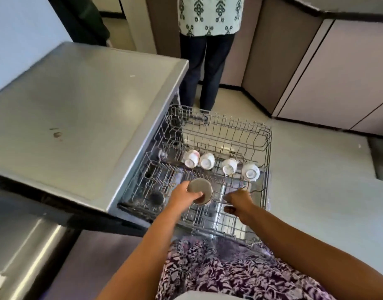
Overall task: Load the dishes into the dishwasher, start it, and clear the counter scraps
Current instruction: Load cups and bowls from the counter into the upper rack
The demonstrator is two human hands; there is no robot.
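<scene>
The dishwasher's upper wire rack [266, 148] is pulled out in front of me. Several white cups [206, 161] lie upside down in a row across its middle. My left hand [183, 195] grips an upturned steel cup [200, 188] just above the rack's near part. My right hand [238, 202] rests on the rack wires to the right of that cup, fingers curled round a wire. Another steel cup [157, 197] sits lower down at the rack's near left corner.
A steel counter [78, 118] with small scraps [57, 134] lies to the left of the rack. Another person's legs [204, 68] stand just beyond the rack. Cabinets [337, 72] line the right side, with pale floor [316, 191] between.
</scene>
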